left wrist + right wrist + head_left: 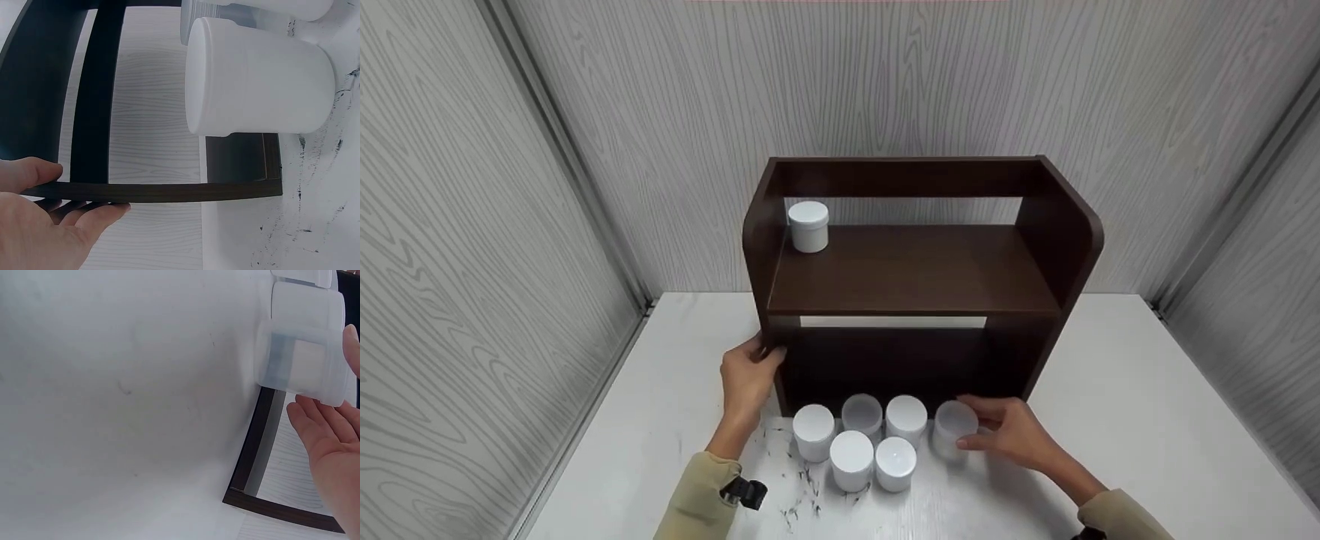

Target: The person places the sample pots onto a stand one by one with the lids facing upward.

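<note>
A dark brown two-tier wooden shelf (pixel 915 270) stands on the white table. My left hand (pixel 748 379) grips the edge of its left side panel (pixel 169 192), thumb on the inner face and fingers on the outer one. At the lower front right, my right hand (pixel 1011 431) holds a translucent jar (pixel 955 429) between thumb and fingers, thumb at its near side. Several more jars stand grouped to its left, among them white lidded ones (pixel 852 459) and another translucent one (pixel 862 414). One white jar (pixel 809 226) sits at the left end of the upper tier.
Grey wood-grain panels (pixel 885 82) close in the back and both sides. Dark scuff marks (pixel 810 487) run over the white tabletop (pixel 1147 390) at the front left. The shelf's lower compartment (pixel 885 367) opens right behind the jar group.
</note>
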The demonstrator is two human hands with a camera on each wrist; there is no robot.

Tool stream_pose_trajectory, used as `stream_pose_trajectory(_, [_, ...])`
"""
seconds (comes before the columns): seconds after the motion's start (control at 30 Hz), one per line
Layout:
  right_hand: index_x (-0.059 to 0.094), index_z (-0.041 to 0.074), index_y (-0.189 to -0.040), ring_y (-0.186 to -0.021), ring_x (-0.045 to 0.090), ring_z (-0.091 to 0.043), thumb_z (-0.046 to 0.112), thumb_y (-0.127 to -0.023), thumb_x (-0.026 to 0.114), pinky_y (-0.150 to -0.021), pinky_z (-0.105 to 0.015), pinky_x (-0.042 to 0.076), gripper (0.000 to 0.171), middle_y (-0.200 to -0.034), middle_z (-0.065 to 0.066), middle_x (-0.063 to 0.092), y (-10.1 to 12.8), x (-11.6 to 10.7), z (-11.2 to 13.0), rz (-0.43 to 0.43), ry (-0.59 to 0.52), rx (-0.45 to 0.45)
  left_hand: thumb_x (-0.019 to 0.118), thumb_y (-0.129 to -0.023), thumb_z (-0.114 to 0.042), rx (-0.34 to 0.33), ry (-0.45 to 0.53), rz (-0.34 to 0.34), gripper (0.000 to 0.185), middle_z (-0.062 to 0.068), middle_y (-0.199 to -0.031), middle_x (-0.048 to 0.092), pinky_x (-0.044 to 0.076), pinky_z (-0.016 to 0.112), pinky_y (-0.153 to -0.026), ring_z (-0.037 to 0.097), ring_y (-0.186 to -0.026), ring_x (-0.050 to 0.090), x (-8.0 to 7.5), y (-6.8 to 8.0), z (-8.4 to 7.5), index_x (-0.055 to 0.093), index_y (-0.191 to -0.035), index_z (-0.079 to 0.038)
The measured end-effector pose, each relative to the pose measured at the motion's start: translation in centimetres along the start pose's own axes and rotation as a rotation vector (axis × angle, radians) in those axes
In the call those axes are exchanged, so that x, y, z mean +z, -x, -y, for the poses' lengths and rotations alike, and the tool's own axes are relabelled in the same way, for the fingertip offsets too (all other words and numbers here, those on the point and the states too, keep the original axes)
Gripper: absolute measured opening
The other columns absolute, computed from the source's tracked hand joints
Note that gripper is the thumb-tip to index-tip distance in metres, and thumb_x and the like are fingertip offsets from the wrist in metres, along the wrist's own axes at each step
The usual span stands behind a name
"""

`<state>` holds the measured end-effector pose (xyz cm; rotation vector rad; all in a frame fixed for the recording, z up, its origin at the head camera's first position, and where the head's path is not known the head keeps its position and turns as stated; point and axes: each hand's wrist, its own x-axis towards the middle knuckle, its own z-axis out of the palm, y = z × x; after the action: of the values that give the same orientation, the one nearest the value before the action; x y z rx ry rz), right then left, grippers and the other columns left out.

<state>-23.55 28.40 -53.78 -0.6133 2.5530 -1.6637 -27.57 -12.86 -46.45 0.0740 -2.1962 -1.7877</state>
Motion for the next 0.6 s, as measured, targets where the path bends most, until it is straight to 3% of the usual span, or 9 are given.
stream_pose_trajectory(0.27, [0.056,-0.014,-0.142,-0.126,0.062,-0.041,0.011,-0.082,0.092,-0.102,-0.038,0.052,0.075,-0.144,-0.031,0.056,0.5,-0.41,-0.42,0.045,-0.052,0.018,0.069,-0.098,-0.008,-0.007,-0.003,-0.001,0.047,0.024,-0.132,0.068,0.056,0.033,-0.093,0.034,-0.12,0.068,0.06,0.0,-0.03,0.06,-0.141,0.008])
stream_pose_trajectory(0.6, [0.054,-0.016,-0.143,-0.13,0.056,-0.045,0.006,-0.082,0.09,-0.102,-0.033,0.052,0.074,-0.144,-0.034,0.054,0.63,-0.33,-0.49,0.065,-0.146,0.053,0.067,-0.099,-0.006,0.024,0.019,0.013,0.047,0.028,-0.134,0.066,0.057,0.04,-0.096,0.037,-0.121,0.067,0.08,0.04,0.1,0.057,-0.141,0.013])
